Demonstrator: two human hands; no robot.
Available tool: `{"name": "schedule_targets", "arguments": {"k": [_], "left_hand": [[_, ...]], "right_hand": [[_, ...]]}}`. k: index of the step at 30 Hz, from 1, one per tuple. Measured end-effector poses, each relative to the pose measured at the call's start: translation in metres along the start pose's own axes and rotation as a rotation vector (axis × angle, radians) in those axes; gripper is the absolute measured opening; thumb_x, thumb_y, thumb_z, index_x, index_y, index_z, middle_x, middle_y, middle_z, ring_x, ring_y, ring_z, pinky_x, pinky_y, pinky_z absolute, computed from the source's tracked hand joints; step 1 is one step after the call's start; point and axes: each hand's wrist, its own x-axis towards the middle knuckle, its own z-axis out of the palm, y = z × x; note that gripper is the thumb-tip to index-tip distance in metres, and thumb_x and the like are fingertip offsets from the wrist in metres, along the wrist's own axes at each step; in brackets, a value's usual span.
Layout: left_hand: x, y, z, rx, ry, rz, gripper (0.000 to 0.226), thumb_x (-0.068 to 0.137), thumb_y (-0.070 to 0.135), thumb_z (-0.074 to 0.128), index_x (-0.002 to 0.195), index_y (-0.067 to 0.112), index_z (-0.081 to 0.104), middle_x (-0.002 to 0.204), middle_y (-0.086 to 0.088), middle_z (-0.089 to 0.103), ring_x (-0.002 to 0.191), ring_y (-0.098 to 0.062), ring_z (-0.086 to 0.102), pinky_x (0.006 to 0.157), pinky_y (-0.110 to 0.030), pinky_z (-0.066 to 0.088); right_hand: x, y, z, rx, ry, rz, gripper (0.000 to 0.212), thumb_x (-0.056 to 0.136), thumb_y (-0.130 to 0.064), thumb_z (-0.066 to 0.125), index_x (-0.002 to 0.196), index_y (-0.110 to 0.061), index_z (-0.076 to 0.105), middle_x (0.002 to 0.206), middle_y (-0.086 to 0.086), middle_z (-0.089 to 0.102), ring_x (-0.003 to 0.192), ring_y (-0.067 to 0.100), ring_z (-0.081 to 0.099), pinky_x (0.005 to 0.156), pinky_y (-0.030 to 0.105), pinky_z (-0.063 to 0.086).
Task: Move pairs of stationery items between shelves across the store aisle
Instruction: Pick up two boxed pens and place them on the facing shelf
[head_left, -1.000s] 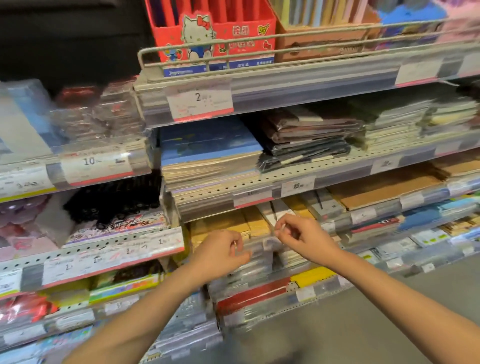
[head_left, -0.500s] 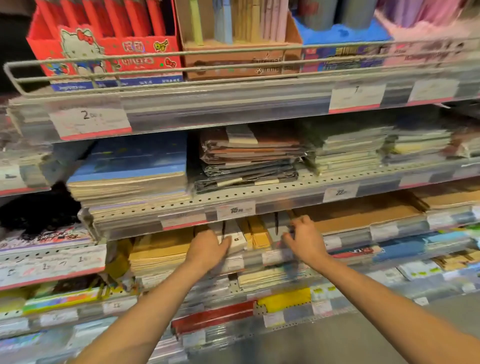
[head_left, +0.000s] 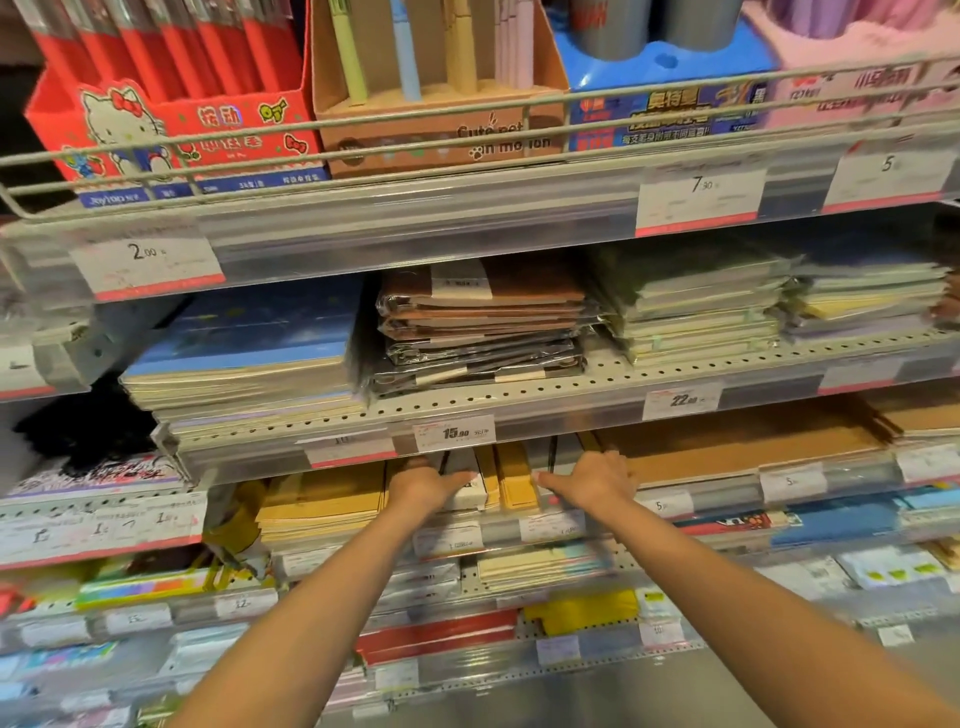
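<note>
Both my hands reach palm down into the third shelf (head_left: 727, 501), under the 15.90 price tag (head_left: 453, 432). My left hand (head_left: 426, 486) lies on a white-and-grey slim pack (head_left: 467, 493), thumb stretched to the right across it. My right hand (head_left: 592, 480) rests on a grey pack (head_left: 563, 452) beside narrow yellow packs (head_left: 511, 475), thumb pointing left. Fingertips of both hands are partly hidden under the shelf above, so I cannot see whether either hand grips its pack.
Yellow envelopes (head_left: 322, 499) are stacked left of my left hand, brown boards (head_left: 727, 441) right of my right hand. The shelf above holds blue pads (head_left: 249, 343) and wrapped brown notebooks (head_left: 483, 322). A wire-railed top shelf carries a red pen box (head_left: 176, 130).
The view has moved right and closer to the shelves. Both hands went from pinching at the shelf front to lying further in on the packs.
</note>
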Motion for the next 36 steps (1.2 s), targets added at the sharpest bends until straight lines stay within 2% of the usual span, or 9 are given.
{"name": "schedule_targets", "arguments": {"k": [4, 6, 9, 12, 15, 18, 23, 28, 36], "left_hand": [[0.001, 0.004, -0.002, -0.19, -0.042, -0.065, 0.075, 0.074, 0.061, 0.061, 0.129, 0.012, 0.048, 0.137, -0.008, 0.052, 0.126, -0.027, 0.048, 0.104, -0.033, 0.041], [-0.003, 0.004, -0.002, -0.382, -0.038, -0.097, 0.069, 0.074, 0.048, 0.07, 0.126, 0.009, 0.049, 0.135, -0.009, 0.053, 0.125, -0.027, 0.049, 0.103, -0.03, 0.042], [-0.009, 0.004, 0.0, -0.629, -0.017, -0.141, 0.066, 0.075, 0.027, 0.075, 0.127, 0.005, 0.042, 0.126, -0.013, 0.057, 0.115, -0.027, 0.054, 0.091, -0.032, 0.045], [-0.011, 0.003, -0.002, -0.871, -0.104, -0.183, 0.057, 0.081, 0.014, 0.067, 0.129, 0.001, 0.039, 0.095, -0.012, 0.067, 0.084, -0.023, 0.065, 0.063, -0.028, 0.053], [-0.011, -0.007, -0.005, -0.974, -0.192, -0.171, 0.045, 0.081, 0.01, 0.066, 0.122, -0.002, 0.049, 0.086, -0.012, 0.07, 0.076, -0.022, 0.068, 0.054, -0.029, 0.052], [-0.014, -0.024, -0.006, -1.029, -0.21, -0.126, 0.062, 0.077, 0.01, 0.07, 0.129, -0.004, 0.04, 0.096, -0.018, 0.07, 0.082, -0.026, 0.068, 0.052, -0.031, 0.055], [-0.032, -0.053, -0.017, -1.058, -0.276, -0.091, 0.058, 0.079, 0.009, 0.068, 0.129, -0.002, 0.04, 0.097, -0.018, 0.07, 0.074, -0.023, 0.07, 0.048, -0.029, 0.055], [-0.058, -0.092, -0.036, -1.049, -0.346, -0.073, 0.053, 0.079, 0.008, 0.067, 0.127, -0.001, 0.046, 0.091, -0.014, 0.074, 0.073, -0.023, 0.072, 0.053, -0.029, 0.056], [-0.113, -0.167, -0.069, -1.082, -0.333, -0.048, 0.057, 0.063, 0.013, 0.07, 0.118, 0.015, 0.053, 0.096, -0.008, 0.075, 0.08, -0.02, 0.072, 0.058, -0.029, 0.057]], "right_hand": [[0.003, -0.006, -0.004, -0.03, -0.03, 0.013, 0.078, 0.06, -0.081, 0.054, 0.096, -0.013, 0.065, 0.124, 0.012, 0.055, 0.118, 0.029, 0.046, 0.09, 0.038, 0.042], [0.002, -0.01, -0.004, 0.004, -0.044, 0.011, 0.068, 0.061, -0.078, 0.057, 0.083, -0.014, 0.063, 0.11, 0.009, 0.061, 0.108, 0.026, 0.055, 0.082, 0.034, 0.046], [0.0, -0.015, -0.007, 0.119, -0.115, 0.012, 0.054, 0.066, -0.068, 0.063, 0.056, -0.017, 0.048, 0.08, 0.003, 0.06, 0.089, 0.021, 0.065, 0.065, 0.029, 0.047], [0.002, -0.015, -0.01, 0.188, -0.159, 0.0, 0.051, 0.071, -0.06, 0.065, 0.056, -0.015, 0.046, 0.065, 0.001, 0.053, 0.073, 0.02, 0.06, 0.062, 0.029, 0.043], [0.002, -0.012, -0.01, 0.491, -0.249, 0.03, 0.036, 0.086, -0.037, 0.061, 0.065, -0.011, 0.046, 0.074, 0.007, 0.057, 0.067, 0.02, 0.06, 0.059, 0.03, 0.049], [-0.006, -0.009, -0.013, 0.882, -0.363, 0.108, 0.016, 0.09, -0.015, 0.057, 0.085, -0.003, 0.047, 0.102, 0.019, 0.062, 0.079, 0.028, 0.064, 0.057, 0.034, 0.058], [-0.018, -0.006, -0.01, 1.083, -0.464, 0.053, 0.044, 0.087, -0.012, 0.06, 0.122, 0.007, 0.041, 0.119, 0.027, 0.057, 0.099, 0.033, 0.062, 0.05, 0.033, 0.058], [-0.043, -0.02, -0.011, 1.166, -0.675, -0.029, 0.022, 0.088, -0.01, 0.057, 0.107, 0.001, 0.054, 0.093, 0.018, 0.069, 0.066, 0.021, 0.071, 0.05, 0.03, 0.058], [-0.085, -0.064, 0.008, 1.08, -0.885, -0.163, 0.02, 0.087, -0.01, 0.056, 0.105, -0.006, 0.062, 0.093, 0.014, 0.074, 0.077, 0.023, 0.072, 0.058, 0.033, 0.059]]}}
